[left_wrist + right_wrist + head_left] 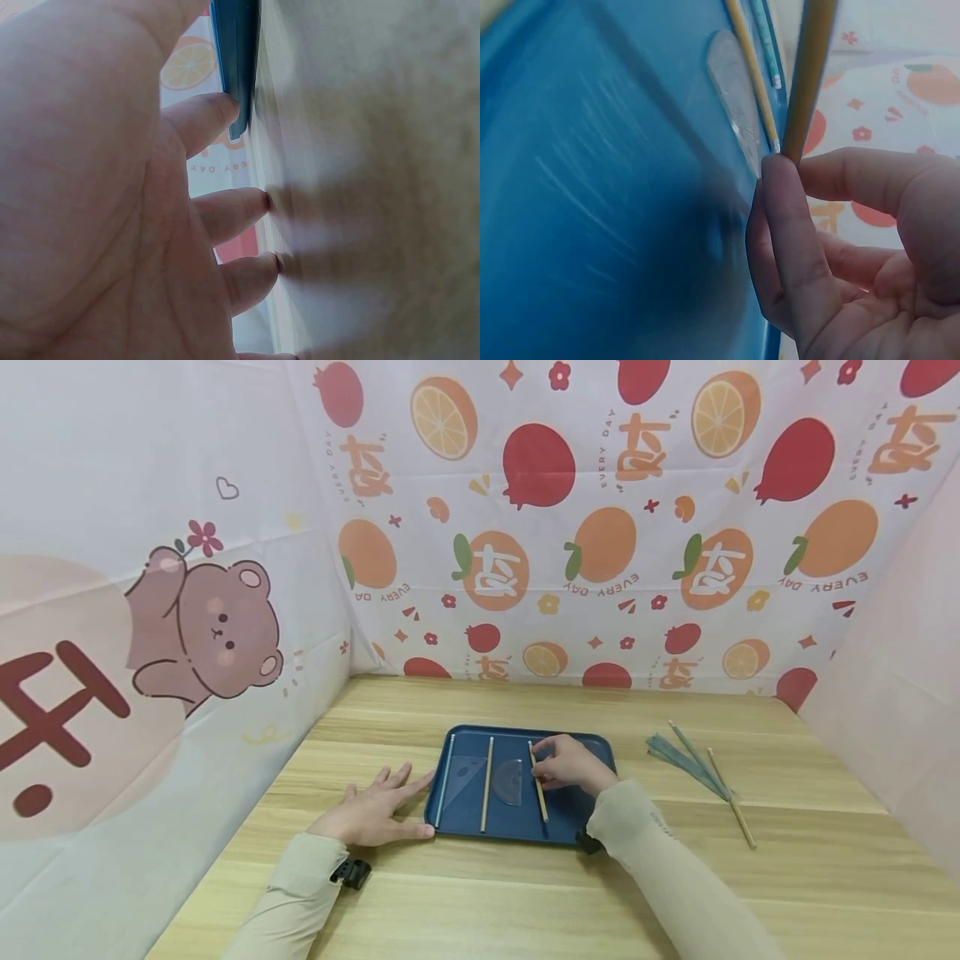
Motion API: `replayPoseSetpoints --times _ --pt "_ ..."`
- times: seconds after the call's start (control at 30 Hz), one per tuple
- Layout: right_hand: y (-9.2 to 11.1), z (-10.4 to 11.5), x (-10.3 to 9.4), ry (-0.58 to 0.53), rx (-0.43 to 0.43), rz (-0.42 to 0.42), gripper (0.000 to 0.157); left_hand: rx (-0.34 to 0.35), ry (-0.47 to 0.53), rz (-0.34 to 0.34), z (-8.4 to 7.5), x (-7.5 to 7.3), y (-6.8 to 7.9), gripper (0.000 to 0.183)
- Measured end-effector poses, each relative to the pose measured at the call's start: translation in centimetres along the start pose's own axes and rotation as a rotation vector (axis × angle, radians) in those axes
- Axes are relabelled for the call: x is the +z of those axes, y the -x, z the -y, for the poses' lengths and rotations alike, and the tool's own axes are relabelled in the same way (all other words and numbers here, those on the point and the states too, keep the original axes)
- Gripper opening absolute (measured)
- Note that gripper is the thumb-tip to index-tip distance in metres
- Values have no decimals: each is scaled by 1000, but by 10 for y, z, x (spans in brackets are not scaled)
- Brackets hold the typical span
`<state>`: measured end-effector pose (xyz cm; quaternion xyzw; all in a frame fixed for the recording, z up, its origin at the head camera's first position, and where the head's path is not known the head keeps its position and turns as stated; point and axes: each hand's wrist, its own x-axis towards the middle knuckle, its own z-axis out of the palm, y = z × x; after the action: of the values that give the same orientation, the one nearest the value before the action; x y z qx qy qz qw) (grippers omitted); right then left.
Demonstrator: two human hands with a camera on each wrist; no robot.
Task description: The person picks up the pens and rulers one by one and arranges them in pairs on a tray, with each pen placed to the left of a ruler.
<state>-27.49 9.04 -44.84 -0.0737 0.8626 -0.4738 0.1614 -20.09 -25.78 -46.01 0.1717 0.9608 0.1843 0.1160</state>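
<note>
A blue tray (517, 825) lies on the table. My right hand (567, 766) pinches a yellow pencil (541, 799) between thumb and fingertips, above the tray's right part. In the right wrist view the pencil (810, 75) casts a shadow on the tray floor. On the tray, from left, lie a teal pencil (445, 781), a clear set square (461, 779), another yellow pencil (487, 785) and a clear half-round protractor (510, 782). My left hand (371, 812) rests with spread fingers at the tray's left side, its fingertips at the tray edge (238, 67) and on the table.
Right of the tray lie a crumpled blue-green strip (682, 762), a teal pencil (684, 739) and a yellow pencil (738, 814) on the wooden table (480, 893). A fruit-print cloth (540, 635) hangs behind the table, and a bear-print cloth (247, 743) at left.
</note>
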Motion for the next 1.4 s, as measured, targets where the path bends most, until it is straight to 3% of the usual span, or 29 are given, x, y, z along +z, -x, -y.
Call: replayPoseSetpoints --times 0.43,1.4 --pt "-4 13 15 109 35 -57 49 1 -7 -1 0 -3 1 96" --pt "-8 12 25 93 30 -39 51 -1 6 4 -2 -1 -1 95"
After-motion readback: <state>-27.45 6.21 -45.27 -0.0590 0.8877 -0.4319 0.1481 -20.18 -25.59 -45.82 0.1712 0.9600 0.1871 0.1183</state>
